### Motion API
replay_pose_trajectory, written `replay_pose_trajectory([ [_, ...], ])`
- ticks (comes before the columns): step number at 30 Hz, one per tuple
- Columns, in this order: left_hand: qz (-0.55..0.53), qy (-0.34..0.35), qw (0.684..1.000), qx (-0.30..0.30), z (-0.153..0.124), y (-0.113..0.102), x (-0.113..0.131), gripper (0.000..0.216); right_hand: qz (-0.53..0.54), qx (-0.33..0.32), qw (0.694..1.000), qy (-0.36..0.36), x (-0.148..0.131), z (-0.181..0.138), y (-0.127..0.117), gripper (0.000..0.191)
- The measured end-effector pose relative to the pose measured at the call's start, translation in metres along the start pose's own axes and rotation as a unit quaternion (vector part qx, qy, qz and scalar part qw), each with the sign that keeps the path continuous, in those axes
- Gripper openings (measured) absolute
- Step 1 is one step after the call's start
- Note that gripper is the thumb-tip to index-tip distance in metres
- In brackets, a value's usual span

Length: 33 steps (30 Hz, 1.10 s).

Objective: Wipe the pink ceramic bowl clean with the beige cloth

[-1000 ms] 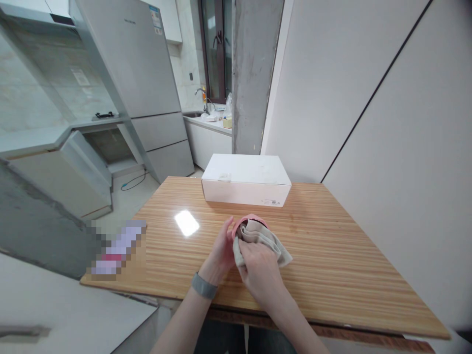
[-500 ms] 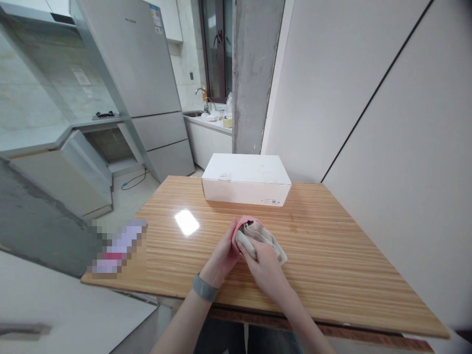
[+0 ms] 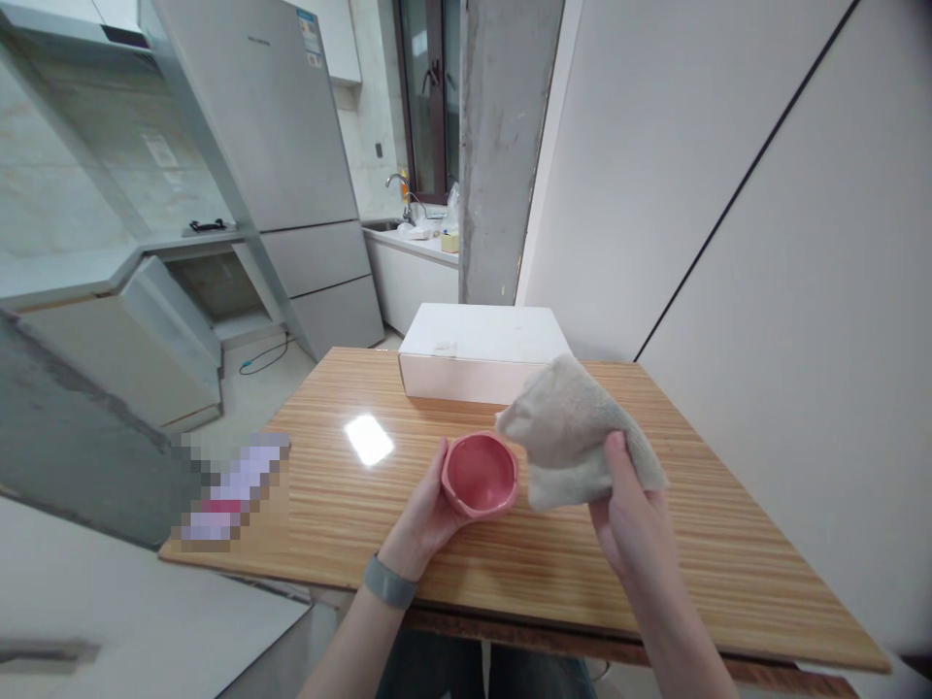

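Note:
A pink bowl with a faceted rim tilts toward me, its inside showing nothing in it. My left hand, with a grey band on the wrist, grips the bowl from its left side and below; some of the fingers are hidden behind it. To the right, a light grey-beige cloth hangs spread out from my right hand. The thumb presses on the cloth's right part, and the other fingers are behind it. Cloth and bowl are apart, with the cloth's left edge close to the bowl's rim.
Behind the cloth, a white box stands at the far side of the wooden table. A blurred lilac item lies at the left edge. Beyond are a grey fridge, a sink counter and a white wall.
My right hand has drawn the cloth out of the bowl and moved right and up with it. The bowl has turned so that its inside faces me.

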<state>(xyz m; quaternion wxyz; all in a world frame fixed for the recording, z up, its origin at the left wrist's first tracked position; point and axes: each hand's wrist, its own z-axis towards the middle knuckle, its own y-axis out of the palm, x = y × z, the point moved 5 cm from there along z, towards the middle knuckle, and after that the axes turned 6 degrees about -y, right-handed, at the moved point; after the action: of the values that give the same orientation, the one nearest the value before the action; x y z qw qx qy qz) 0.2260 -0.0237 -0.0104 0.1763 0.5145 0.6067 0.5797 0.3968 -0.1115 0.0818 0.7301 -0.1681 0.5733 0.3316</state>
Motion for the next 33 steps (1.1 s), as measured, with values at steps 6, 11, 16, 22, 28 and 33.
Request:
replay_pose_trajectory([
  [6, 0.000, 0.007, 1.000, 0.019, -0.005, 0.011, 0.000, 0.049, -0.132, -0.193, 0.962, -0.143, 0.002, -0.004, 0.014, 0.035],
  [11, -0.041, 0.028, 0.998, 0.048, 0.000, 0.010, -0.007, 0.046, -0.097, -0.257, 0.953, -0.132, 0.034, -0.022, 0.028, 0.037],
  [16, -0.076, 0.089, 0.992, 0.043, 0.003, 0.016, -0.013, 0.046, -0.106, -0.248, 0.955, -0.125, 0.047, -0.030, 0.028, 0.040],
  [22, -0.090, 0.157, 0.983, 0.029, 0.005, 0.029, -0.016, 0.045, -0.117, -0.257, 0.947, -0.153, 0.039, -0.042, 0.029, 0.044],
  [28, -0.057, 0.166, 0.983, 0.051, 0.002, 0.031, -0.017, 0.042, -0.118, -0.243, 0.952, -0.144, 0.040, -0.041, 0.023, 0.043],
  [33, -0.023, 0.111, 0.992, 0.048, -0.008, 0.031, -0.012, 0.037, -0.100, -0.220, 0.964, -0.110, 0.046, -0.029, 0.017, 0.039],
])
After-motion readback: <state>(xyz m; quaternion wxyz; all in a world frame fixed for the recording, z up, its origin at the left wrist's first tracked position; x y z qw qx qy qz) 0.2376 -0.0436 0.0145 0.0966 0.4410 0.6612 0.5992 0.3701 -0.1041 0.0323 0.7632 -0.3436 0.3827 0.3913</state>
